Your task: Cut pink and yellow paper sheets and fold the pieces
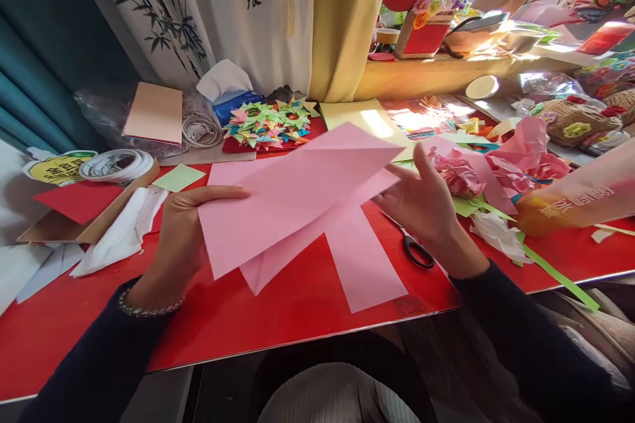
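A folded sheet of pink paper (292,192) is raised above the red table, its layers partly spread apart. My left hand (181,225) grips its left edge, thumb on top and the other fingers hidden beneath. At the sheet's right end is my right hand (421,201), palm up with the thumb lifted away and the fingers spread; the fingertips reach behind the paper's edge. Below, a pink paper strip (367,264) lies flat on the table. Black-handled scissors (417,252) rest beside my right wrist, their blades mostly hidden.
Crumpled pink paper (520,155) and green scraps heap up on the right, near a translucent printed bag (585,192). Behind the sheet sits a folded-paper star wreath (268,124). A cardboard box (94,228) with red paper stands at left. The red table's (278,327) front edge is close.
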The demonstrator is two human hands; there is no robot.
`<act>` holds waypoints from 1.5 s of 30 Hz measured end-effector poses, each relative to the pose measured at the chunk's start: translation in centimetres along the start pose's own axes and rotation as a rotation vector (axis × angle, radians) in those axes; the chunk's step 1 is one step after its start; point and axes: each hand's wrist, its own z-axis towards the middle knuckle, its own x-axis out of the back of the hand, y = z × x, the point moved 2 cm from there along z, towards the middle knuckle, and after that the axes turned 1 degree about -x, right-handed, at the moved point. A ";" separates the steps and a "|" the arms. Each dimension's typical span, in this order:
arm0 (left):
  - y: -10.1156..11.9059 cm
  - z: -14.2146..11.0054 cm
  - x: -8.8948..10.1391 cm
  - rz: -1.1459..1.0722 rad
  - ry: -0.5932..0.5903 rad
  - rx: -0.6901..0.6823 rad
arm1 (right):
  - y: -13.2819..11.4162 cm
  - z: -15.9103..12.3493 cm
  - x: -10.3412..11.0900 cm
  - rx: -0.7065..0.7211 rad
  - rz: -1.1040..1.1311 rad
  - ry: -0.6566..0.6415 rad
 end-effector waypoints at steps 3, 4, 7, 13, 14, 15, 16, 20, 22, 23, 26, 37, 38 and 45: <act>-0.9 -0.4 -0.5 0.040 0.015 -0.157 | 0.6 -0.8 -1.3 0.049 0.126 -0.051; -1.1 -0.4 -0.6 0.070 -0.022 -0.263 | 0.7 -0.9 -1.7 0.071 0.138 -0.059; -1.5 -0.5 -0.8 0.200 -0.197 -0.659 | 0.7 -0.8 -2.5 0.152 0.083 -0.009; -2.0 -0.9 -1.1 0.567 -0.480 -1.153 | 0.5 0.3 -3.1 0.156 -0.051 0.142; -2.1 -1.2 -1.1 0.607 -0.504 -1.205 | 0.5 0.5 -3.2 0.165 -0.055 0.162; -2.2 -1.4 -1.2 0.639 -0.527 -1.263 | 0.6 0.7 -3.2 0.180 -0.059 0.181; -2.2 -1.8 -1.3 0.668 -0.566 -1.320 | 0.6 1.0 -3.3 0.195 -0.065 0.194; -1.4 -2.9 -1.5 0.611 -0.829 -1.289 | 0.3 1.5 -3.4 0.190 -0.085 0.165; -0.2 -2.5 -1.6 0.395 -0.782 -1.072 | 0.0 1.5 -3.6 0.162 -0.093 0.104; 0.5 -2.0 -1.7 0.273 -0.678 -0.930 | -0.2 1.4 -3.7 0.152 -0.104 0.069; 2.0 0.3 -2.5 0.037 -0.374 -0.478 | -0.8 1.2 -4.5 0.123 -0.161 -0.053; 4.5 3.0 -4.0 0.140 -0.406 -0.395 | -1.1 0.9 -5.9 0.090 -0.250 -0.143; 4.4 3.0 -4.1 0.157 -0.413 -0.379 | -1.1 0.8 -6.1 0.085 -0.254 -0.140; 4.2 3.0 -4.7 0.188 -0.386 -0.387 | -0.1 0.1 -6.3 0.050 -0.207 -0.083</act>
